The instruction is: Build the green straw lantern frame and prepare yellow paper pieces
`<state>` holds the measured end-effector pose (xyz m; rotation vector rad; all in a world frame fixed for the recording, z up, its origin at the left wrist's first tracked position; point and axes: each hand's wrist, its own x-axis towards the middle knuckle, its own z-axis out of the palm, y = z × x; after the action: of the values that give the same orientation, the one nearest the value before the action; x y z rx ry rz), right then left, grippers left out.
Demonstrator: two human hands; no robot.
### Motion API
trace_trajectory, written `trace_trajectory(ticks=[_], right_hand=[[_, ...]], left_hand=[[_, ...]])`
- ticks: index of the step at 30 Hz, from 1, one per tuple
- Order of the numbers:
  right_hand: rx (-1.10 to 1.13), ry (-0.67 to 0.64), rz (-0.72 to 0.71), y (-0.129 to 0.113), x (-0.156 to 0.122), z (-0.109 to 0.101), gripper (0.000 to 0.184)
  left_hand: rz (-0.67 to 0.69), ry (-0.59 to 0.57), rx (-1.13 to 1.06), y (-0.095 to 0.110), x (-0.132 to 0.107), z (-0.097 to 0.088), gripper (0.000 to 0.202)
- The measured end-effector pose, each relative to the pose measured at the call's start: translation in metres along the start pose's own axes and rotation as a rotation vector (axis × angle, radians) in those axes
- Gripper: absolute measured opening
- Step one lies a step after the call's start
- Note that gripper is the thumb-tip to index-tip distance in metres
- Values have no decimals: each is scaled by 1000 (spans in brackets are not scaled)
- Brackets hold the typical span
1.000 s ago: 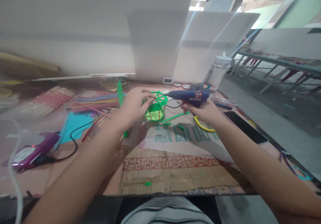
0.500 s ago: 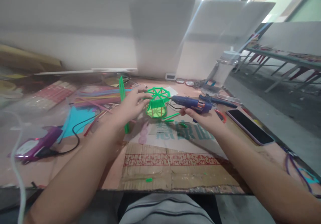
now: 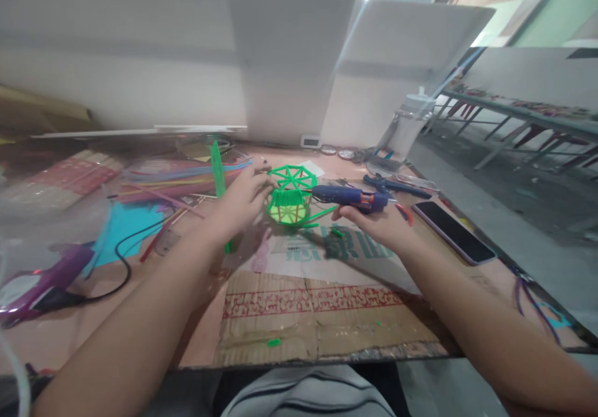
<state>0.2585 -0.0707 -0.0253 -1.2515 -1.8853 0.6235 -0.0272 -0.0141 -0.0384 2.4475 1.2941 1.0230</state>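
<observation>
A small green frame [image 3: 289,196] built of straw pieces stands on the table beyond a flattened cardboard sheet [image 3: 322,317]. My left hand [image 3: 240,202] rests against the frame's left side with its fingers curled on the rim. My right hand [image 3: 374,220] grips a blue hot glue gun [image 3: 350,197], its nozzle pointing left at the frame's right side. Loose green straw bits [image 3: 322,216] lie beside the frame, and a tall green piece [image 3: 217,174] stands upright behind my left hand.
Coloured straws [image 3: 177,180] and a turquoise sheet [image 3: 119,233] lie at the left, with a purple device [image 3: 42,280] and its black cord. A phone [image 3: 451,230], blue-handled pliers [image 3: 397,186] and a clear bottle [image 3: 404,130] sit at the right. White boards stand behind.
The glue gun has come down from a raised position to the frame's right side. My left hand has stayed on the frame.
</observation>
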Motion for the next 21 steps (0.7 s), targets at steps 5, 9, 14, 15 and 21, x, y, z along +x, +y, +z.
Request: trace_trajectory(ticks=[5, 9, 14, 15, 21], right_hand=[[-48, 1, 62, 5, 2, 1, 37], [-61, 10, 58, 3, 2, 1, 37], [-69, 53, 64, 0, 1, 1, 38], [-66, 60, 68, 0, 1, 2, 38], [-56, 77, 68, 2, 2, 2, 37]], left_hand=[[-10, 13, 8, 0, 0, 3, 24], [-12, 21, -1, 2, -1, 5, 24], [-22, 27, -12, 7, -4, 6, 25], [-29, 30, -13, 8, -4, 6, 25], [-38, 41, -4, 6, -4, 7, 24]])
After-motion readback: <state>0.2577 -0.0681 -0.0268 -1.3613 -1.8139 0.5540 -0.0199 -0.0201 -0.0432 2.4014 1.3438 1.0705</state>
